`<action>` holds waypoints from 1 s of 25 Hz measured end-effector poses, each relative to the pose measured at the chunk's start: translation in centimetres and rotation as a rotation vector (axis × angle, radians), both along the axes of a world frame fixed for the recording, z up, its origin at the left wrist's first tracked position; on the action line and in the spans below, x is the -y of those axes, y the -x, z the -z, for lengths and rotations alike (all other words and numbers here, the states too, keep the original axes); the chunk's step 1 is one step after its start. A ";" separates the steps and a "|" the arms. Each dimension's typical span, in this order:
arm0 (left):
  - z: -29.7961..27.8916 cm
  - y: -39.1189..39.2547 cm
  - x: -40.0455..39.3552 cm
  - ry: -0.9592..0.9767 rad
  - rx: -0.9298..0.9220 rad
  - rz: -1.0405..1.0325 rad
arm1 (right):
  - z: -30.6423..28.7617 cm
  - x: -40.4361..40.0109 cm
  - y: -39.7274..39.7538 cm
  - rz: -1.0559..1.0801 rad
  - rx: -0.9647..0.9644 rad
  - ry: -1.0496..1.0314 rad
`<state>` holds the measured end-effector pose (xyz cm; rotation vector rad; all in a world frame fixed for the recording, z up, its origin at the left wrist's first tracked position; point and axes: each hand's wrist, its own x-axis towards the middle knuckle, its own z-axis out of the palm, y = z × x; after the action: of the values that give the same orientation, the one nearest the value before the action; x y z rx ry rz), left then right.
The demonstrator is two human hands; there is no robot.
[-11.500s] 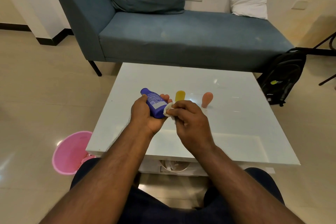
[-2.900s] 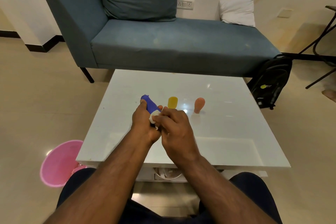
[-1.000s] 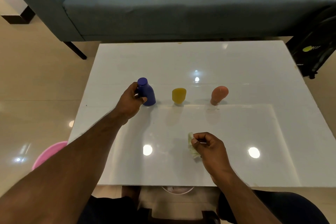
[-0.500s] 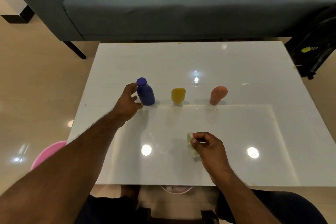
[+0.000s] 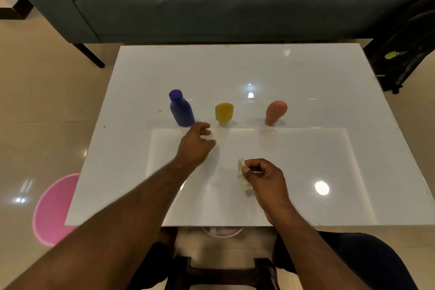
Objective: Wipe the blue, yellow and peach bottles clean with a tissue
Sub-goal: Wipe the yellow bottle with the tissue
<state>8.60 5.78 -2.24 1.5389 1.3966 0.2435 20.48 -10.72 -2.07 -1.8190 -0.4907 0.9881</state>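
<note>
From my remote seat I see a white table filling the middle of the frame, a sofa across the top and a black bag at upper right, marked with a yellow-green logo whose letters are too blurred for me to read. At lower left sits a pink bin. Three bottles stand in a row at centre: the blue bottle, the yellow bottle and the peach bottle, none showing a label I can make out. My left hand hovers loosely open and empty, between the blue and yellow bottles. My right hand pinches the crumpled tissue lower down. I judge a careless reach could topple the narrow-based yellow or peach bottle on this glossy top.
</note>
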 end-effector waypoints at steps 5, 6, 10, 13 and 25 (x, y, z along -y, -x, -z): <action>0.5 -3.8 -0.6 -0.066 0.017 -0.032 | 0.0 0.0 -0.7 0.015 -0.015 -0.007; 0.6 -4.3 -0.8 -0.086 0.018 -0.028 | 0.0 0.0 -0.7 0.019 -0.020 -0.010; 1.4 -5.6 -1.6 -0.126 -0.003 -0.013 | 0.2 0.4 -0.9 0.021 -0.027 -0.016; 1.9 -5.6 -2.1 -0.134 0.009 0.010 | 0.5 0.2 -1.2 0.024 -0.019 -0.003; -3.3 -0.1 4.7 0.402 0.374 -0.010 | -2.6 0.1 -0.6 0.147 -0.175 -0.140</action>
<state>8.75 1.06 1.10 1.0895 1.0779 0.2267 21.06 -10.82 0.52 -1.6032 -0.3064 0.9768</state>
